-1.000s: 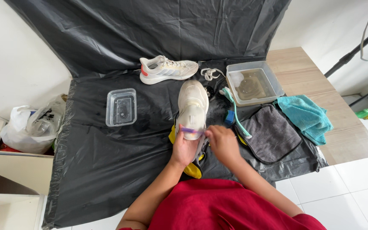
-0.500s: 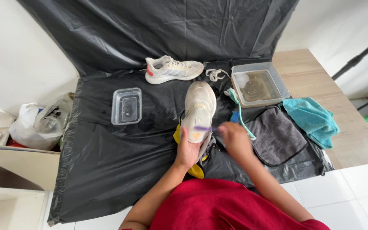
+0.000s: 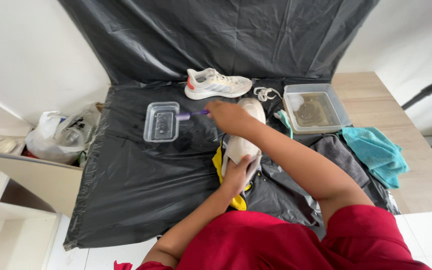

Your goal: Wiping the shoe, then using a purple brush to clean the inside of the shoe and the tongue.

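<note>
Shoe scrub: brush out at the tray, shoe pinned on the bench

Left hand (image 3: 236,175) clamps the shoe (image 3: 243,145) heel, sole-up mid-bench; right hand (image 3: 228,116) pinches the purple brush (image 3: 192,115) over the tray (image 3: 161,121). Shoe looks light, squishy, probably slippery wet, so grab the stiff heel.

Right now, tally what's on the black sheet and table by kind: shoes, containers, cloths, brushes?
Shoes: 2, a sneaker lying at the back and a held shoe under the left hand.
Clear containers: 2, a small tray and a water tub.
Cloths: 3, teal, grey, yellow.
Brushes: 1, a purple brush in the right hand.
Total: 8
</note>
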